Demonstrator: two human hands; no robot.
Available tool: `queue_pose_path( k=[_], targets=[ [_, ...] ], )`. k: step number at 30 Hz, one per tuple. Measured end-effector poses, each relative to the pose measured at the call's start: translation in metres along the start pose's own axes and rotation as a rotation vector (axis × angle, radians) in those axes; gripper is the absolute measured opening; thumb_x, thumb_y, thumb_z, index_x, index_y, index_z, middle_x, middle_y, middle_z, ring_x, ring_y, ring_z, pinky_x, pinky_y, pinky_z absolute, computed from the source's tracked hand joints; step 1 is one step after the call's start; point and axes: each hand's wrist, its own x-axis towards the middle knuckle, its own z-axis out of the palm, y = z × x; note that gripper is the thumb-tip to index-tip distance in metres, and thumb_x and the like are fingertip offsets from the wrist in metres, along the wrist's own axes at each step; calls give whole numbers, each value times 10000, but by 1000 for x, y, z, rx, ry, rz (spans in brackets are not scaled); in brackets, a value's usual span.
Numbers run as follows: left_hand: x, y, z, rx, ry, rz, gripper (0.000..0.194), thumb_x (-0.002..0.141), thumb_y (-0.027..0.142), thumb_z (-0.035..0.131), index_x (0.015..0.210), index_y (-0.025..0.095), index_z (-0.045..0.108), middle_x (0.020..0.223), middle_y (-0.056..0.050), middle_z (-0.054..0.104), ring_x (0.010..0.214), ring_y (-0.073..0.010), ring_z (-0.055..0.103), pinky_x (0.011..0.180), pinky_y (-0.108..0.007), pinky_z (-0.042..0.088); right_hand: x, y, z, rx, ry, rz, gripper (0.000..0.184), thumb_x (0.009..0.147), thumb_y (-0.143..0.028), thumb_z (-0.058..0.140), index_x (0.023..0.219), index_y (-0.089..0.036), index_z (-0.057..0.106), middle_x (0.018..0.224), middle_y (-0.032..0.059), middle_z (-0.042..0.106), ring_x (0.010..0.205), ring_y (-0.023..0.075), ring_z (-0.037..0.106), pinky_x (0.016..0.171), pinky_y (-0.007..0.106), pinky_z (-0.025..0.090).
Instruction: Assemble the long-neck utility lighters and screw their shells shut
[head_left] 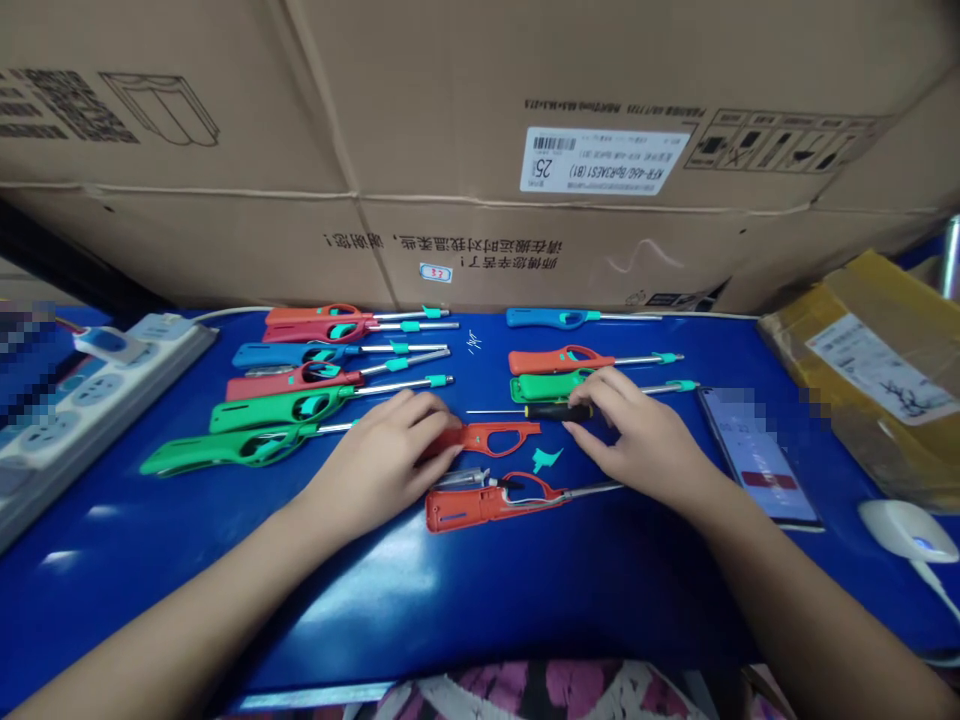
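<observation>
"So, where do we have our opened orange lighter (465,510)?"

"Let's make it the centre of our clock. It lies flat on the blue table (525,605), its inner parts showing and its metal rod pointing towards three o'clock, with a silvery tube (457,479) along its upper edge, near eleven."

"And what are our fingers doing?"

"Our left hand (405,435), between ten and eleven, pinches the near end of the orange shell half (476,438), which sits at twelve. Our right hand (626,425), at two, has thumb and fingertips apart around the handle of the screwdriver (544,411); we cannot tell whether they press on it. Its tip points to nine."

"Do we see anything loose close by?"

"Yes, a small turquoise piece (547,459), just short of two, near the rod."

"What about our other lighters?"

"We have a column of six lighters (259,410) around ten, and three more lighters (555,362) around one. Our phone (754,455) lies near three."
</observation>
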Motion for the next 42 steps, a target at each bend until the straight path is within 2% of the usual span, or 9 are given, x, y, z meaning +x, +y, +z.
queue_pose_path(
  k=[1,4,9,14,24,32,36,39,42],
  targets=[
    [-1,4,-2,-4,27,12,177,1009,288,523,1069,188,655,1070,-80,666,970,-227,604,847,-385,519,-2,-2,-6,58,-16,-33,111,918,-209,573,1026,-230,557,1087,46,630,910,183,628,710,294,466],
    [-5,17,-5,-14,-5,94,195,980,363,584,1037,201,675,1010,-58,681,913,-220,628,782,-362,521,-11,-6,-23,194,-301,-166,55,909,-202,581,947,-243,580,973,-2,644,842,144,596,738,275,445],
    [-12,32,1,53,-170,185,296,915,407,676,1094,172,660,1003,-55,717,876,-252,694,674,-370,543,-16,-2,-30,109,-570,-93,39,898,-210,624,907,-243,607,927,-30,667,776,142,573,648,278,369],
    [-11,28,6,75,-158,113,202,948,307,643,1112,189,656,1040,-49,739,910,-246,723,717,-357,571,-11,0,-24,108,-531,-99,41,957,-228,583,940,-239,619,947,-27,662,816,146,585,681,284,376],
    [-7,16,6,14,-116,93,238,924,334,692,1115,194,679,1050,-46,725,952,-249,716,747,-361,595,-9,-1,-8,16,-450,-157,149,1002,-270,531,893,-220,621,944,4,601,827,162,587,675,293,366],
    [-6,17,7,-12,-111,41,236,912,325,704,1112,199,693,1069,-55,729,972,-255,717,786,-387,614,-11,-7,-17,49,-473,-147,141,989,-320,565,906,-221,623,930,1,630,806,158,587,656,290,384],
    [-8,21,7,-49,-56,-23,313,873,374,745,1117,192,669,1100,-63,718,938,-255,723,750,-386,620,-12,-8,-16,62,-342,-111,182,1010,-340,522,959,-213,642,966,25,645,856,172,611,710,303,431],
    [-9,24,10,-86,-37,-46,286,932,351,667,1172,198,644,1146,-65,699,947,-238,719,758,-372,623,-11,-9,-8,-6,-250,-90,144,998,-294,530,1051,-214,637,1091,37,640,877,175,627,723,312,449],
    [-9,26,18,-102,-38,3,288,992,243,550,1268,193,616,1235,-83,664,1014,-229,705,828,-375,625,-9,-11,0,-39,-294,-77,121,994,-280,543,1038,-218,637,1110,26,639,897,178,644,729,314,457]
  ],
)
